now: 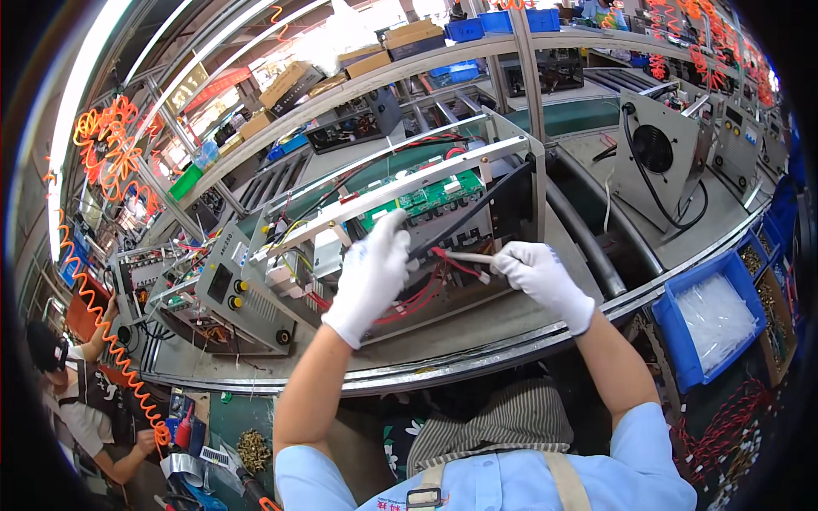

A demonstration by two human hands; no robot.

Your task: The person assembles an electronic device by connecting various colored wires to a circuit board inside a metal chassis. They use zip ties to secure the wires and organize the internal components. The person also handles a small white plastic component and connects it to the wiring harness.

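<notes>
Both hands wear white gloves and work at an opened power-unit chassis (pixel 430 175) with a green circuit board (pixel 439 194) inside. My left hand (pixel 375 268) is closed at the lower end of a thick black cable (pixel 490 198), which slants down from the chassis's right post. Its fingertips are partly hidden. My right hand (pixel 544 279) pinches a thin whitish strip (pixel 469 256), held nearly level. The strip's far end meets a red wire bundle (pixel 440 252) between the hands; whether they are joined cannot be made out. More red wires (pixel 417 300) loop below.
Another grey unit (pixel 223 285) stands at left, and a unit with a round fan (pixel 652 149) at right. Conveyor rollers (pixel 588 230) lie beside the chassis. A blue bin (pixel 707 319) holds clear plastic pieces. Orange coiled hoses (pixel 115 145) hang at left, near a co-worker (pixel 94 400).
</notes>
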